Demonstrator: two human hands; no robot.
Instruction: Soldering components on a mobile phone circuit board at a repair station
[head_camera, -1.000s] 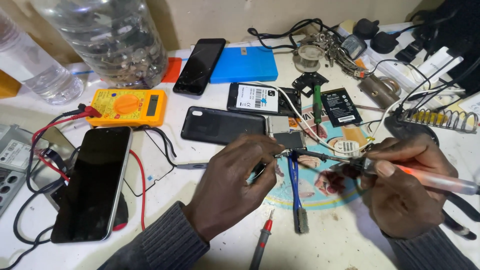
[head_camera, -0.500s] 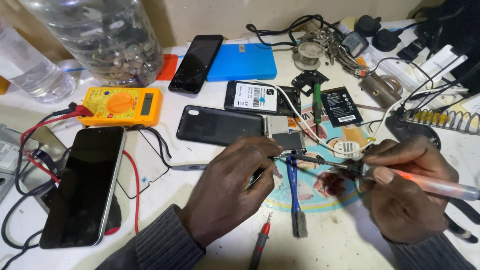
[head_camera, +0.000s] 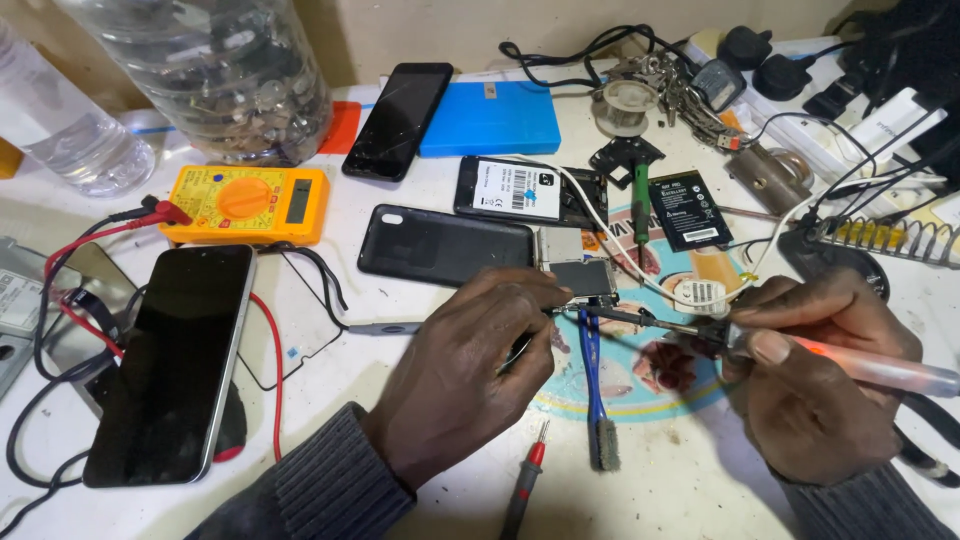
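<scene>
Mid-soldering, the right hand gripped a soldering iron, tip at the small circuit board beside the black phone cover, while the left hand pinched tweezers; steadiness likely mattered next.

At the upper left of the frame we see a clear plastic bottle and a big transparent jar, with a yellow multimeter just below them and a dark-screened phone lying at the lower left among red and black leads. Toward the top centre we find a black phone beside a flat blue case. A black phone back cover lies mid-frame, a loose battery right of centre, and a coiled metal stand at the right edge.
</scene>
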